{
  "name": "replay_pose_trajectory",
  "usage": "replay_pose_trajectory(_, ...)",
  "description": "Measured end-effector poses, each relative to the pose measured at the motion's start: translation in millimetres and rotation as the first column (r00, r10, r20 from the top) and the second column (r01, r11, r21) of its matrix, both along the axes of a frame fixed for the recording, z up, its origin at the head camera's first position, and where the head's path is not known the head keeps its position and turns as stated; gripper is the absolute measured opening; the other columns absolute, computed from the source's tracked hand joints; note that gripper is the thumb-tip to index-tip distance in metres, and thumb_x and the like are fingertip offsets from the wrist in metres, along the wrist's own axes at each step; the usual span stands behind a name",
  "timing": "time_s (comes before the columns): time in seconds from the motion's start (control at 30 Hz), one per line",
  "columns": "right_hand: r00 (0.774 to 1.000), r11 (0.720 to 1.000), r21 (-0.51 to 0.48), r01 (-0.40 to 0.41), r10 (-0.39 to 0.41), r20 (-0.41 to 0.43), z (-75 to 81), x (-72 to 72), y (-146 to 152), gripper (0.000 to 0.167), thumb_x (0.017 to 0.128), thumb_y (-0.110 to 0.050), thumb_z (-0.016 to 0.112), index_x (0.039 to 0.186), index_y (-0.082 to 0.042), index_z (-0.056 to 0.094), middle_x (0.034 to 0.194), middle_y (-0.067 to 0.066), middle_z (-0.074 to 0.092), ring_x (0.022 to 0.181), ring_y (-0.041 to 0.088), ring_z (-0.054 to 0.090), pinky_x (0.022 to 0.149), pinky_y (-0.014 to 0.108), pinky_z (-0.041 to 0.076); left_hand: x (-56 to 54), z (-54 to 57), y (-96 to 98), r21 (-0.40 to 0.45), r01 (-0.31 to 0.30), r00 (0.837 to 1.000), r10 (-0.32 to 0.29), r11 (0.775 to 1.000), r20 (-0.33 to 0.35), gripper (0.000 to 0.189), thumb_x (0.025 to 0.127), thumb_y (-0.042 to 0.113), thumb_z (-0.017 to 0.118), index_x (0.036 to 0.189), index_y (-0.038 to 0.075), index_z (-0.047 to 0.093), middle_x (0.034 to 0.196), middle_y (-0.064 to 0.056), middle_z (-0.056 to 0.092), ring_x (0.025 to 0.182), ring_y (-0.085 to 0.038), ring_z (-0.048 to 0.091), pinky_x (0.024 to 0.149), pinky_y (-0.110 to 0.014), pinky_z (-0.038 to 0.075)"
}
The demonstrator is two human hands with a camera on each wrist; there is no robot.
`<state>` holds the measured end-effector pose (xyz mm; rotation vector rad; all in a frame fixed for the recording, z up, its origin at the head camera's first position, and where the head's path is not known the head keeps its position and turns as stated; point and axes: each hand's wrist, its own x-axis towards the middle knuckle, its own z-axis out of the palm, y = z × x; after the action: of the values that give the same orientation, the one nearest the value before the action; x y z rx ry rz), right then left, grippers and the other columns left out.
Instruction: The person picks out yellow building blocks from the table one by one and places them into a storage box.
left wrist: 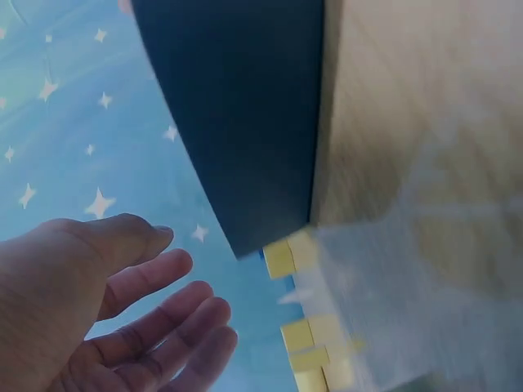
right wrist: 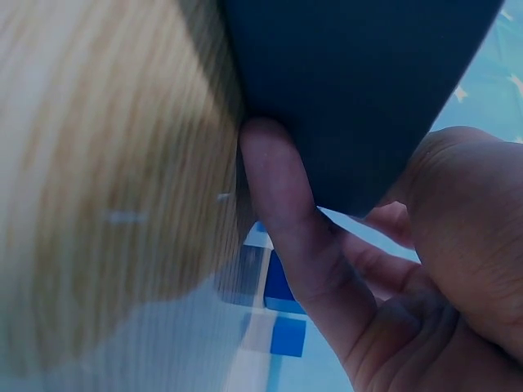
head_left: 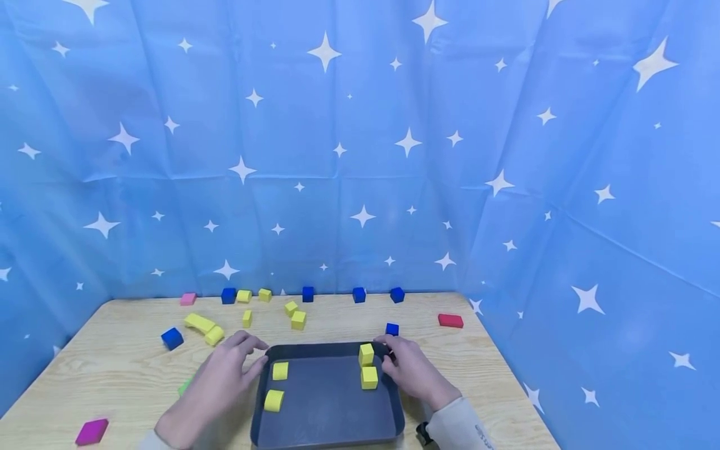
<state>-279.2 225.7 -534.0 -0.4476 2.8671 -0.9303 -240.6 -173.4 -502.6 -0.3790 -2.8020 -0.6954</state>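
Left hand (head_left: 229, 365), relaxed and empty, sits left of the dark baking tray (head_left: 323, 400); right hand (head_left: 413, 370) pinches its right side. I recommend matching grips to keep it level.

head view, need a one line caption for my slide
A left hand and right hand flank a dark tray holding four yellow blocks at a wooden table.

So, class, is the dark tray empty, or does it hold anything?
Not empty, though far from full: four yellow blocks sit in the tray, two towards its left side, two towards its right, with bare floor between.
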Motion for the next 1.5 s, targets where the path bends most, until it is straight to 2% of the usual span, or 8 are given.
replay_pose_trajectory(0.17,1.0,1.0,0.006,0.011,-0.011,0.002,1.1,1.6,2,0.044,0.115,-0.011,0.067,0.159,-0.009,0.066,0.149,0.016,0.074,0.1,0.017,0.069,0.074,0.03,0.06,-12.0,-0.9,-12.6,-0.002,-0.026,0.999,0.026,1.0,-0.04,0.021,0.102,0.016,0.09,0.123,0.012,0.085,0.125,-0.015,0.08,0.088,-0.02,0.073,0.073,-0.04,0.066)
replay_pose_trajectory(0.3,1.0,1.0,0.01,0.023,-0.023,-0.004,1.6,2.1,5,0.043,0.115,-0.01,0.068,0.158,-0.009,0.067,0.152,0.017,0.074,0.107,0.018,0.069,0.079,0.031,0.061,-24.5,0.4,-21.4,0.005,-0.042,0.999,0.042,0.999,-0.033,0.026,0.104,0.018,0.088,0.127,0.007,0.084,0.13,-0.022,0.078,0.093,-0.027,0.077,0.077,-0.048,0.068)
replay_pose_trajectory(0.57,1.0,1.0,-0.005,0.016,-0.016,-0.02,3.9,-0.2,5,0.045,0.114,-0.008,0.066,0.16,-0.008,0.066,0.146,0.017,0.075,0.088,0.015,0.066,0.065,0.027,0.053,-39.8,15.6,-40.2,0.011,-0.114,0.993,0.114,0.993,0.015,0.034,0.107,0.018,0.085,0.136,0.001,0.081,0.142,-0.038,0.071,0.093,-0.036,0.078,0.081,-0.058,0.069)
replay_pose_trajectory(0.7,1.0,1.0,0.005,0.007,-0.006,-0.025,1.6,0.0,2,0.045,0.114,-0.009,0.068,0.159,-0.008,0.067,0.147,0.017,0.075,0.095,0.015,0.066,0.071,0.027,0.055,-43.7,19.1,-49.1,-0.001,-0.141,0.989,0.14,0.99,0.052,0.038,0.106,0.017,0.084,0.138,-0.002,0.079,0.143,-0.04,0.07,0.111,-0.05,0.077,0.094,-0.069,0.067)
replay_pose_trajectory(0.8,1.0,1.0,-0.002,0.002,-0.002,-0.004,-0.8,1.1,1,0.046,0.114,-0.01,0.067,0.16,-0.008,0.066,0.148,0.018,0.074,0.095,0.016,0.067,0.07,0.027,0.056,-45.6,18.3,-55.6,-0.015,-0.151,0.985,0.152,0.988,0.087,0.04,0.106,0.017,0.084,0.139,-0.005,0.078,0.143,-0.04,0.069,0.119,-0.054,0.074,0.098,-0.073,0.065)
replay_pose_trajectory(1.07,1.0,1.0,-0.016,0.005,-0.005,0.018,-1.4,2.7,-1,0.047,0.115,-0.01,0.066,0.161,-0.007,0.064,0.146,0.017,0.073,0.088,0.016,0.065,0.065,0.027,0.053,-49.0,7.6,-69.4,-0.041,-0.14,0.981,0.145,0.989,0.133,0.042,0.105,0.014,0.084,0.139,-0.008,0.077,0.147,-0.043,0.065,0.118,-0.054,0.075,0.099,-0.072,0.065)
replay_pose_trajectory(1.27,1.0,1.0,-0.006,0.009,-0.009,0.004,1.1,2.1,-2,0.047,0.114,-0.009,0.067,0.162,-0.006,0.064,0.147,0.017,0.073,0.09,0.015,0.065,0.068,0.027,0.054,-51.9,3.0,-76.6,-0.057,-0.132,0.981,0.139,0.99,0.136,0.04,0.105,0.013,0.083,0.138,-0.008,0.077,0.144,-0.041,0.067,0.115,-0.051,0.076,0.097,-0.07,0.066)
replay_pose_trajectory(1.5,1.0,1.0,-0.027,0.006,-0.005,0.004,3.2,3.1,-1,0.048,0.115,-0.008,0.066,0.163,-0.005,0.062,0.137,0.017,0.073,0.071,0.013,0.06,0.06,0.027,0.051,-57.6,-1.3,-77.4,-0.07,-0.137,0.979,0.145,0.988,0.143,0.039,0.105,0.013,0.084,0.137,-0.007,0.077,0.146,-0.041,0.065,0.105,-0.042,0.076,0.094,-0.067,0.068)
